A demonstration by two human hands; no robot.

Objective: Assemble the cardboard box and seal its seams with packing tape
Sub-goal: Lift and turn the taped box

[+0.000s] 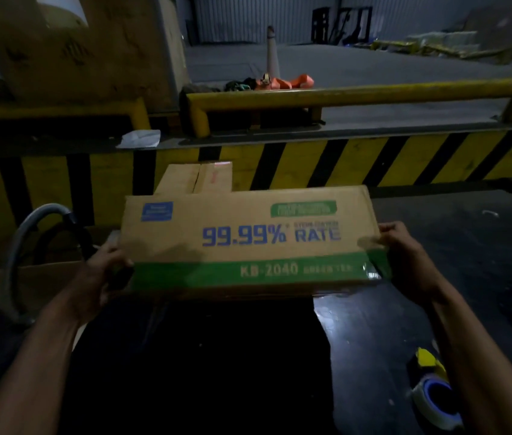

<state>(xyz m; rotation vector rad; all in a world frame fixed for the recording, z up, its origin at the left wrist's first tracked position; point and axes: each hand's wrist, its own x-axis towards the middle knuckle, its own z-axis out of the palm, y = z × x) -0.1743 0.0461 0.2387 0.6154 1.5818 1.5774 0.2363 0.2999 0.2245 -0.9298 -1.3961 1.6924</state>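
A brown cardboard box (248, 237) with blue "99.99% RATE" print and a green band along its lower edge is held up in front of me, printed side facing me. My left hand (104, 271) grips its left end and my right hand (405, 262) grips its right end. Shiny tape shows at the box's lower right corner. A roll of packing tape (436, 400) with a blue core lies on the dark floor at the lower right, beside my right forearm.
Another cardboard piece (198, 177) stands behind the box against a yellow-and-black striped barrier (405, 158). A grey curved handle (28, 233) rises at the left. A yellow rail (342, 95) and large cartons (75, 48) lie beyond. A yellow scrap (427, 359) sits near the tape.
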